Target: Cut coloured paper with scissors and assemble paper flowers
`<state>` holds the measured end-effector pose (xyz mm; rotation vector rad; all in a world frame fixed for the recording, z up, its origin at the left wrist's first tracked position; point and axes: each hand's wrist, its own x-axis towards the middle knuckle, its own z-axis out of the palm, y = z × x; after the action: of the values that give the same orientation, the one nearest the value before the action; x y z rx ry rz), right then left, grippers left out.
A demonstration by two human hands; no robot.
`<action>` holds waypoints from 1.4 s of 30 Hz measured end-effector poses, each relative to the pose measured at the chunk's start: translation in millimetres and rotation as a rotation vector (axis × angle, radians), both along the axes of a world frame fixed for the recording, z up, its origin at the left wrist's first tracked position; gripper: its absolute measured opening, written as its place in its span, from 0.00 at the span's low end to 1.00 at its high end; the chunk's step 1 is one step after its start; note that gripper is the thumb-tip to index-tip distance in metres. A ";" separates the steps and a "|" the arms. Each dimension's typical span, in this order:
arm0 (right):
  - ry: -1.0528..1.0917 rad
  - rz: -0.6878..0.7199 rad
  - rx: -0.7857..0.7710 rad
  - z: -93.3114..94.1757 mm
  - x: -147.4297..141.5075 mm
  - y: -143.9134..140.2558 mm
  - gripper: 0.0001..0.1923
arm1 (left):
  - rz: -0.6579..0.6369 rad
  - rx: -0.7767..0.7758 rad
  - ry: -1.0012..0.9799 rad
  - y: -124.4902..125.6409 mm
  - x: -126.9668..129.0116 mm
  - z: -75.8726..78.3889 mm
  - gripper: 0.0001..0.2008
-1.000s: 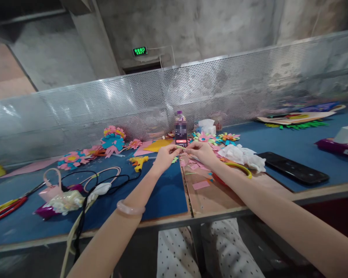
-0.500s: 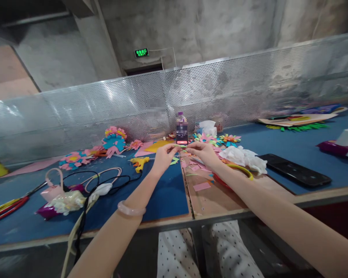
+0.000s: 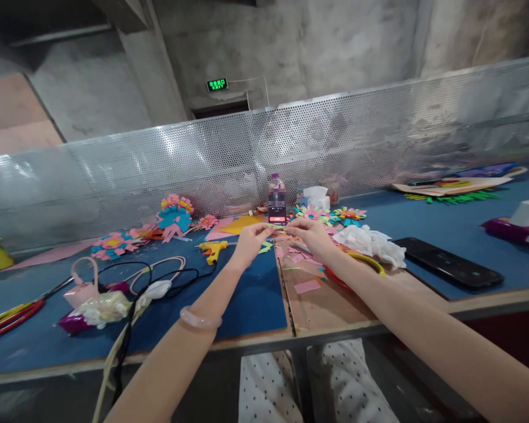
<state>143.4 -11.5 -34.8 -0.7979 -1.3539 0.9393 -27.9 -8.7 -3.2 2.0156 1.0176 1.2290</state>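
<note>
Between my fingertips is a small light-green paper strip (image 3: 275,226), above the middle of the table. My left hand (image 3: 252,242) pinches its left end, and my right hand (image 3: 312,236) pinches the right side. The fingers partly cover the strip, so its full shape is hidden. Just behind it a phone (image 3: 277,212) with a lit screen leans upright against a purple-capped bottle (image 3: 275,181). Below my left fingers lie light-green paper pieces (image 3: 265,247). Pink paper scraps (image 3: 307,286) are scattered under my right hand.
A yellow glue gun (image 3: 212,251) with its cord lies left of my hands. Paper flowers (image 3: 174,217) stand along the perforated metal screen (image 3: 194,150). Yellow-handled scissors (image 3: 370,261), crumpled tissue (image 3: 372,245) and a black phone (image 3: 447,261) are on the right. Red-and-yellow-handled scissors (image 3: 20,317) lie far left.
The view has tilted up slightly, so everything sits a little lower. My hands stay close together with the green strip between them; the fingers have shifted only slightly.
</note>
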 end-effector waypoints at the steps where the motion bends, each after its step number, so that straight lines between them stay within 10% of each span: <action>1: 0.017 0.017 -0.016 -1.2 0.1 1.0 0.10 | -0.003 -0.005 -0.003 0.6 0.0 -0.4 0.10; 25: -0.286 0.040 0.019 -15.1 3.4 14.7 0.16 | -0.023 -0.038 0.107 2.6 -1.3 -5.1 0.12; 42: -0.194 0.005 0.017 -5.7 7.2 8.9 0.12 | -0.323 -0.306 -0.073 14.4 -12.8 -9.9 0.21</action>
<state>150.7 -2.6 -40.5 -0.8912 -1.5305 0.8707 -40.7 5.7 -13.1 1.7959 0.7548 0.9087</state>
